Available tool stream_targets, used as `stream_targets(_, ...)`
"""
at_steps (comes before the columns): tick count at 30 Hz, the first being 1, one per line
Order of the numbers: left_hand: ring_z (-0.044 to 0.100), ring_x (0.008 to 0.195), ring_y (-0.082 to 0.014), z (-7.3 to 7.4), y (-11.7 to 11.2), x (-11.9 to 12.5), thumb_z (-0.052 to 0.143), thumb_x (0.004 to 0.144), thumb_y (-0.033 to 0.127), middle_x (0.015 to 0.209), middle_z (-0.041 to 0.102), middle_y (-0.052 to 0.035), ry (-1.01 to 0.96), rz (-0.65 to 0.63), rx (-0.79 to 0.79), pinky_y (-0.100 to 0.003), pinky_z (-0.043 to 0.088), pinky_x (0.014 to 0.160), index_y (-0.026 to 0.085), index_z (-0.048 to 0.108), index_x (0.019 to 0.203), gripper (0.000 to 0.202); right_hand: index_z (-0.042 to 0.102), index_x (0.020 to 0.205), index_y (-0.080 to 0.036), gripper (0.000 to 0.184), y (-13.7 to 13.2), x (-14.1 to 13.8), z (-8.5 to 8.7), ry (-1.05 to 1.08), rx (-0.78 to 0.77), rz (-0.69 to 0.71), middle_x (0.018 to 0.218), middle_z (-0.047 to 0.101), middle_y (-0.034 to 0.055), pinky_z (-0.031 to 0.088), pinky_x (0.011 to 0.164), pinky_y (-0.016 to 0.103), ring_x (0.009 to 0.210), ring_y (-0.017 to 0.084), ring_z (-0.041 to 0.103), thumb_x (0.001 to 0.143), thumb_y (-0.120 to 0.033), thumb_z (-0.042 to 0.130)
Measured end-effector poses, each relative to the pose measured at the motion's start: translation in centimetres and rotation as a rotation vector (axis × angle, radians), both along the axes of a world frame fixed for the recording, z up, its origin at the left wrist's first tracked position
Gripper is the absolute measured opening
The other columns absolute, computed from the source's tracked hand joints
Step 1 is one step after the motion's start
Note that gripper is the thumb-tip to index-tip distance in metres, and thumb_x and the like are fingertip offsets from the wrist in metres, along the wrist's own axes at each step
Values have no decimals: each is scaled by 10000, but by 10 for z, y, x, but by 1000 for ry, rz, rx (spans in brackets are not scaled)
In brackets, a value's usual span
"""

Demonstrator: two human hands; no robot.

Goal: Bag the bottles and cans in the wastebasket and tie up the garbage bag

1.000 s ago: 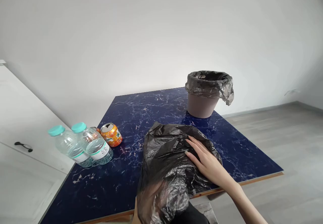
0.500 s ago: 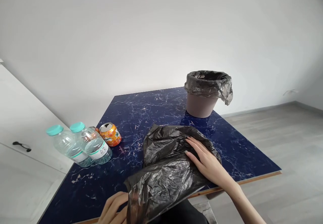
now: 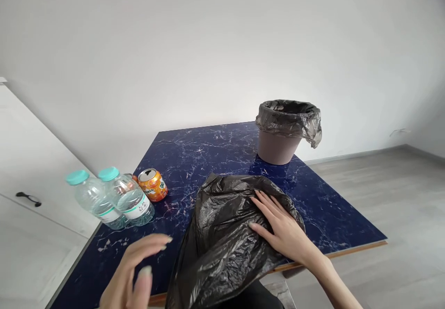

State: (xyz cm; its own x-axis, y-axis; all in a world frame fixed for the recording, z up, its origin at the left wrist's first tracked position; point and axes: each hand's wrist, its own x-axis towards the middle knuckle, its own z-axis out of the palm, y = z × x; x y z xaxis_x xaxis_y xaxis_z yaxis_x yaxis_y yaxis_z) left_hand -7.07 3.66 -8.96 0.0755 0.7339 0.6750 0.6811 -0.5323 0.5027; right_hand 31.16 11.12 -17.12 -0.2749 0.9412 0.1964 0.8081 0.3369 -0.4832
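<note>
A black plastic bag lies crumpled over the near part of the blue marbled table, its lower end hanging past the front edge. My right hand rests flat on the bag's right side with the fingers stretched out. Just left of the bag, my left hand is raised off it, thumb and fingers apart with nothing between them. Part of that hand is cut off by the bottom of the picture.
Two clear water bottles with turquoise caps stand at the table's left edge. Beside them is an opened orange drink can. A pinkish-grey bin with a black liner stands at the back right. A white cabinet borders the left.
My left hand has let go of the bag's lower left corner and moved up and left, opening. The bag's left part has dropped. My right hand has stayed on the bag, shifting slightly left.
</note>
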Motion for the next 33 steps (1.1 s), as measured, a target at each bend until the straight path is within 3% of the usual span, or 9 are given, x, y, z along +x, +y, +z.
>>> stream_targets(4,664,1396,-245,30,45,54,532,1131,349,1539,672,-41,300,-296,-246,-370,560,1168,336,624,1445,328,205,1772,-354,1044,-4,-2,5,-100,7,108,1840,125,26,220,1364,624,1695,367,115,941,-837,613)
stream_targets(8,468,1592,-279,11,101,81,537,1115,568,1703,521,-50,586,-435,-372,-457,462,1278,327,474,1645,586,153,1775,-383,1173,-9,-5,7,-118,-1,169,1845,99,26,207,1366,625,1693,377,120,853,-885,678)
stream_targets(10,423,1615,-333,-10,125,83,488,1074,718,1735,461,-88,693,-352,-381,-501,456,1275,255,461,1674,759,142,1774,-392,1176,-12,-6,7,-115,-24,161,1844,99,21,219,1363,623,1693,379,125,851,-888,676)
stream_targets(13,431,1597,-415,-36,147,74,344,1103,722,1701,476,-201,685,-205,-363,-618,389,1281,123,505,1643,822,148,1767,-422,1134,-14,-6,7,-100,-78,125,1839,123,0,246,1353,634,1686,397,148,868,-880,664)
stream_targets(15,475,1566,-430,-42,151,66,307,1114,699,1643,551,-227,659,-134,-333,-646,380,1263,110,565,1591,801,144,1762,-448,1102,-15,-6,7,-87,-129,107,1835,128,-22,275,1342,640,1683,405,157,881,-879,646)
stream_targets(20,657,1350,-334,-25,156,59,280,1163,535,1427,720,-167,568,42,-256,-504,490,1148,187,678,1383,572,123,1760,-465,1086,-15,-7,10,-79,-160,101,1833,118,-51,249,1355,618,1690,380,135,891,-895,612)
stream_targets(25,664,1250,-431,-12,197,73,429,1135,548,1243,718,-248,489,258,-353,-610,520,1053,100,700,1254,537,134,1765,-442,1063,-15,-7,11,-76,-134,112,1834,142,-30,233,1365,607,1690,369,149,915,-874,605)
stream_targets(29,728,1100,-267,-16,234,83,685,1063,468,1252,733,-113,449,185,-544,-487,614,972,172,713,1255,354,143,1765,-434,1052,-14,-6,11,-74,-98,127,1833,164,-24,248,1366,594,1688,359,174,925,-859,611)
stream_targets(33,737,1067,-237,-16,244,82,701,1065,395,1294,720,-100,337,161,-597,-429,644,912,188,694,1309,320,154,1773,-392,1051,-13,-6,11,-84,-78,140,1837,150,-8,223,1374,587,1696,337,150,937,-868,578)
